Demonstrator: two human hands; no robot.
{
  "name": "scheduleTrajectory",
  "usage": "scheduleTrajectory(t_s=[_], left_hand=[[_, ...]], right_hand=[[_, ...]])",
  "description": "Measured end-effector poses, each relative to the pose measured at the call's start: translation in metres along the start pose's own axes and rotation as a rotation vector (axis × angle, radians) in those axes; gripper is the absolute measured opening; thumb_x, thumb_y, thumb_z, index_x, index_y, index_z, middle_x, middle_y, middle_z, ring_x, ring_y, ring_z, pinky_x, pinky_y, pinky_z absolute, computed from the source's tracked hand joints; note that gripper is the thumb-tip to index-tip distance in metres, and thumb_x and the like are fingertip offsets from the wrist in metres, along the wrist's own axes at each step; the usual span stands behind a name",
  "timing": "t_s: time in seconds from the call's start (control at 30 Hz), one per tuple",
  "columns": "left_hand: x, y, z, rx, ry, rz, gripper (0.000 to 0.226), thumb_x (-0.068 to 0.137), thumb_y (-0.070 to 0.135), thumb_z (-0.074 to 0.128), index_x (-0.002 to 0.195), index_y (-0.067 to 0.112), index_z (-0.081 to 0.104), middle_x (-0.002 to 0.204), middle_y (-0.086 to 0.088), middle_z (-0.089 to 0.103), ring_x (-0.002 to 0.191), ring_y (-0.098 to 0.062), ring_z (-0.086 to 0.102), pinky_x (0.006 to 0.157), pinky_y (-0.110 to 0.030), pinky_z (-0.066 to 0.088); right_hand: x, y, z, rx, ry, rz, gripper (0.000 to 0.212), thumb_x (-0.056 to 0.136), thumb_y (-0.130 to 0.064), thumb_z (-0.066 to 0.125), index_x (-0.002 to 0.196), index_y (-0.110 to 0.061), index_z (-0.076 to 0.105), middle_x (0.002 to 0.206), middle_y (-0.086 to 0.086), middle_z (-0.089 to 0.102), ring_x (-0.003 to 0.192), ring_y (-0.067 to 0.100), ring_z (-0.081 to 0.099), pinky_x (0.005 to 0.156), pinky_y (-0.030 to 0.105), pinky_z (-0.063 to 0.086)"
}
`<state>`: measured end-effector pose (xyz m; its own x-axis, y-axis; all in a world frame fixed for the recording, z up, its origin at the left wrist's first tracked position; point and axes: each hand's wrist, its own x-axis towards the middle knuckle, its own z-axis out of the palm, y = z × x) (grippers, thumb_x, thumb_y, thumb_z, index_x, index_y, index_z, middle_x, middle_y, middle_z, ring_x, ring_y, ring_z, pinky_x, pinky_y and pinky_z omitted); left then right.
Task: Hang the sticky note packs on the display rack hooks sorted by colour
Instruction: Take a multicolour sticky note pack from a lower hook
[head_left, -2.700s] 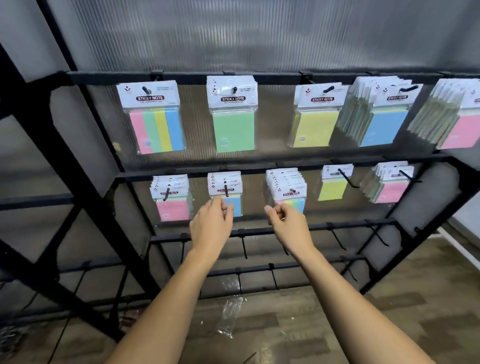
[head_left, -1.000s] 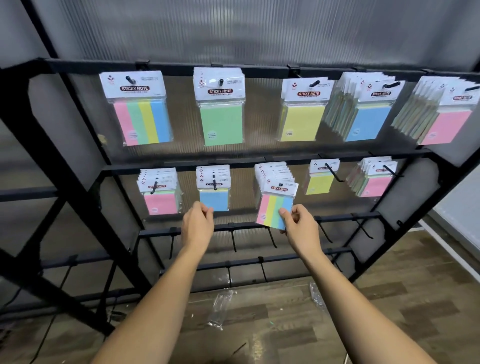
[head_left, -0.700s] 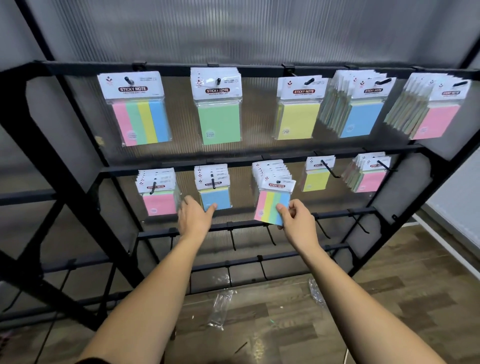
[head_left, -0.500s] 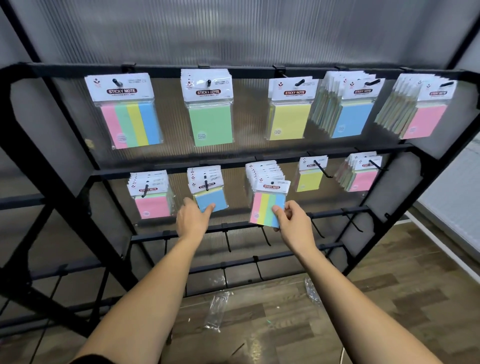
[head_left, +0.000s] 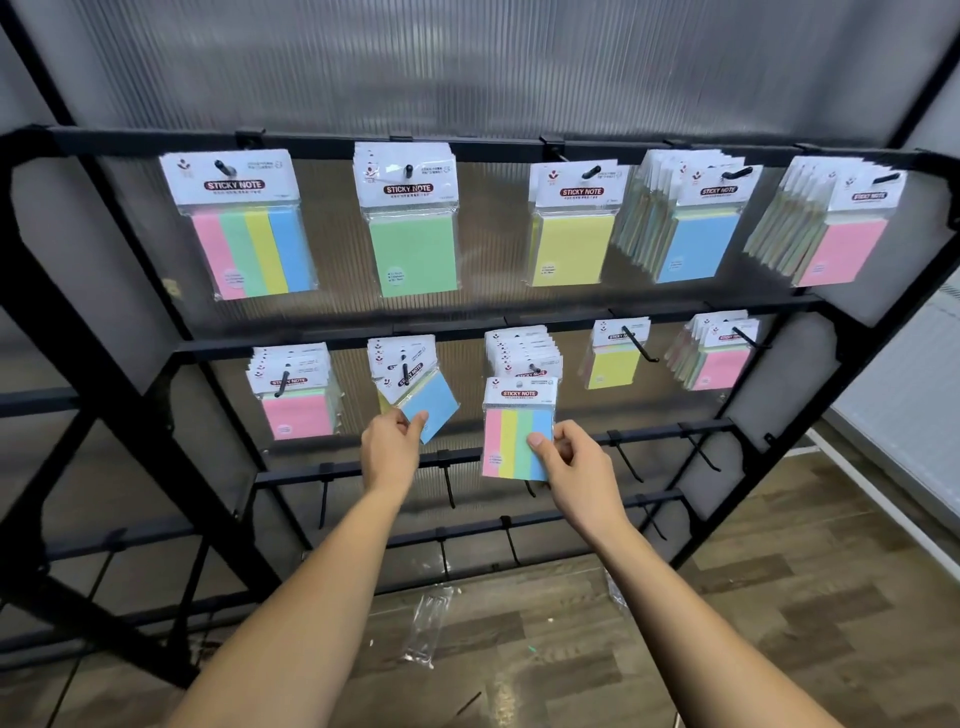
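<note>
Right hand (head_left: 576, 462) pinches a small four-colour pack (head_left: 517, 428) by its lower right corner, thumb on the front face, fingers curled behind. The pack is upright and below the hook (head_left: 535, 372) of the middle stack (head_left: 522, 351) on the rack's second rail; its header sits just under that hook, apparently off it, though I can't tell for certain.

Left hand (head_left: 389, 449) pinches the bottom corner of a small blue pack (head_left: 428, 402). That pack is tilted, lower edge swung up to the right, header at the hook (head_left: 405, 371) second from the left on the second rail. More packs hang behind it on the same hook.

Display rack (head_left: 467, 148), top rail from left edge to right edge: large four-colour pack (head_left: 254, 249), green pack (head_left: 413, 254), yellow pack (head_left: 571, 249), blue stack (head_left: 696, 244), pink stack (head_left: 841, 249).

Second rail from left: small pink stack (head_left: 298, 413), the blue one in the left hand, the four-colour stack, small yellow pack (head_left: 613, 366), small pink stack near the right edge (head_left: 722, 366).

Third and fourth rails carry bare hooks only (head_left: 449, 483).

Wood-pattern floor (head_left: 779, 623) beneath the rack, with clear plastic wrappers (head_left: 428, 623) lying on it between the two forearms. Ribbed translucent panel (head_left: 467, 67) behind the rack.
</note>
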<state>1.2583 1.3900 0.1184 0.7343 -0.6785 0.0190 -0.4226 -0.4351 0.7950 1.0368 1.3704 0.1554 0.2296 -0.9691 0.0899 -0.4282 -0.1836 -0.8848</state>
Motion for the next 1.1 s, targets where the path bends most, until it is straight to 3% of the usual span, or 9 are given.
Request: scheduleTrajectory(t_s=[0.13,0.23,0.47,0.7,0.8,0.93,1.1], left_hand=[[-0.015,-0.003,-0.009,0.023,0.015,0.077,0.044,0.099,0.035,0.054,0.062,0.017,0.038,0.078,0.000,0.046,0.071,-0.018,0.045,0.050,-0.022,0.024],[-0.028,-0.016,-0.019,0.025,0.011,0.120,0.041,0.100,0.036,0.049,0.065,0.018,0.038,0.076,0.002,0.043,0.072,-0.019,0.044,0.054,-0.028,0.027],[-0.048,-0.030,-0.069,-0.052,0.014,0.268,0.037,0.103,0.030,0.043,0.069,0.017,0.036,0.077,0.004,0.039,0.070,-0.014,0.039,0.063,-0.029,0.026],[-0.052,-0.031,-0.138,-0.137,0.138,0.351,0.042,0.102,0.021,0.048,0.065,0.026,0.028,0.072,0.007,0.036,0.065,-0.008,0.038,0.062,-0.025,0.029],[-0.048,-0.029,-0.163,-0.156,0.184,0.378,0.041,0.102,0.021,0.047,0.065,0.027,0.032,0.073,0.007,0.038,0.064,-0.006,0.040,0.062,-0.017,0.032],[-0.043,-0.024,-0.188,-0.193,0.242,0.425,0.040,0.102,0.020,0.047,0.066,0.028,0.034,0.073,0.005,0.037,0.064,-0.007,0.039,0.063,-0.016,0.034],[-0.038,-0.019,-0.201,-0.217,0.299,0.440,0.040,0.102,0.020,0.048,0.066,0.031,0.035,0.072,0.006,0.039,0.067,-0.009,0.041,0.063,-0.019,0.033]], right_hand=[[-0.003,-0.004,0.005,0.046,-0.027,-0.033,0.033,0.098,-0.030,0.060,0.083,-0.002,0.051,0.059,-0.008,0.042,0.052,0.003,0.039,0.049,0.018,0.030],[-0.006,-0.011,0.011,0.089,-0.052,-0.072,0.031,0.098,-0.032,0.060,0.083,-0.006,0.053,0.057,-0.010,0.043,0.054,0.006,0.037,0.052,0.024,0.031],[-0.015,-0.052,0.034,0.182,-0.087,-0.196,0.029,0.099,-0.025,0.059,0.072,-0.025,0.048,0.050,-0.017,0.042,0.051,0.003,0.036,0.050,0.014,0.032],[-0.013,-0.101,0.063,0.241,-0.107,-0.335,0.020,0.099,-0.028,0.058,0.083,-0.018,0.059,0.059,-0.018,0.052,0.057,0.002,0.042,0.054,0.018,0.033],[-0.010,-0.133,0.075,0.268,-0.129,-0.382,0.019,0.099,-0.030,0.058,0.085,-0.017,0.062,0.065,-0.010,0.059,0.062,0.006,0.048,0.058,0.028,0.039],[-0.003,-0.182,0.084,0.297,-0.131,-0.468,0.020,0.099,-0.029,0.059,0.084,-0.016,0.060,0.060,-0.014,0.050,0.058,0.004,0.040,0.056,0.019,0.033],[0.013,-0.233,0.091,0.302,-0.116,-0.553,0.029,0.100,-0.031,0.057,0.083,-0.008,0.057,0.061,-0.008,0.039,0.056,0.007,0.032,0.053,0.023,0.028]])
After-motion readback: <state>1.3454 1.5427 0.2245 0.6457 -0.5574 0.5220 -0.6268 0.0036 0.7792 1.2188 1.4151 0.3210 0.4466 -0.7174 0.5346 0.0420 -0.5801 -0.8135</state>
